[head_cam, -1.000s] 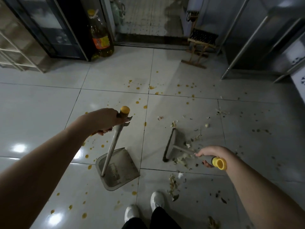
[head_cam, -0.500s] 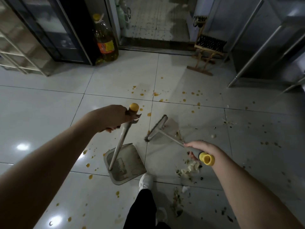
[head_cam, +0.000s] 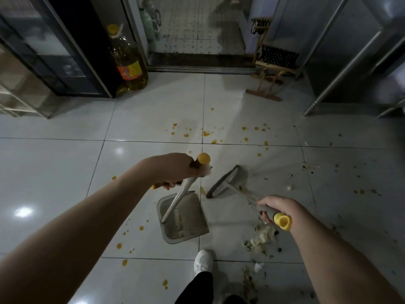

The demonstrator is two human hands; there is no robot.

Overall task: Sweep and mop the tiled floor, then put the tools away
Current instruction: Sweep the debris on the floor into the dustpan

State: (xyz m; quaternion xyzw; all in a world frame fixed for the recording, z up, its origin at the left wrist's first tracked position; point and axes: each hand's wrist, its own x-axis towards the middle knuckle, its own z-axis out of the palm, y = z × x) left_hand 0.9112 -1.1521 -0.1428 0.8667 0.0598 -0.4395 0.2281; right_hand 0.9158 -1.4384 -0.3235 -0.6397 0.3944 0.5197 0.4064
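Observation:
My left hand [head_cam: 173,168] grips the yellow-capped top of the long handle of a grey dustpan [head_cam: 183,218], whose pan rests on the tiled floor [head_cam: 54,172] in front of my white shoe [head_cam: 202,261]. My right hand [head_cam: 277,208] grips the grey and yellow handle of a short broom [head_cam: 225,183]. Its head lies on the tiles just right of the dustpan's far corner. A heap of pale food scraps [head_cam: 262,236] lies below my right hand. Orange droplets [head_cam: 207,133] and dark crumbs dot the tiles.
A large bottle of yellow oil [head_cam: 128,62] stands by a dark cabinet [head_cam: 65,47] at the back left. A wooden stand [head_cam: 270,73] sits beside the doorway. Steel table legs [head_cam: 341,55] slant down at the back right.
The view has stepped forward, one shoe now ahead. The broom head moved from the scraps on the right to just beside the dustpan. The scrap heap now lies behind the broom.

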